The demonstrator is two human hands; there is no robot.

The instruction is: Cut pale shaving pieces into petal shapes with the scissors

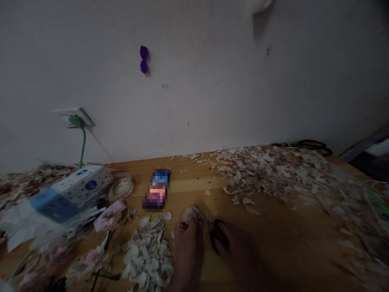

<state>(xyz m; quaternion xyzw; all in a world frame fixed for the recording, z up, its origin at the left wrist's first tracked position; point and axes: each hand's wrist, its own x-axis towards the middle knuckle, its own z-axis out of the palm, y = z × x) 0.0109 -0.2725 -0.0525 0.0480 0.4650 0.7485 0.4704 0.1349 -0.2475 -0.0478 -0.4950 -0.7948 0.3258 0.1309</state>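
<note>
My left hand (189,243) is closed, pinching a thin, pale, petal-like piece (189,215) between thumb and fingers. Black-handled scissors (219,234) are in my right hand (235,245), with fingers around the handles. Their blades point up and left and reach the edge of the pale piece. Whether the blades are apart is hard to make out in the dim light. Beside my left hand lies a heap of rounded pale pieces (148,255), with one loose piece (167,215) above it.
A lit phone (157,190) lies beyond my left hand. Thin scraps (258,174) spread over the table's right side, with another black-handled tool (314,146) behind. At left are a tissue pack (73,194), a clear roll (121,187) and pinkish artificial flowers (89,259). A green cord (82,146) hangs from the wall socket.
</note>
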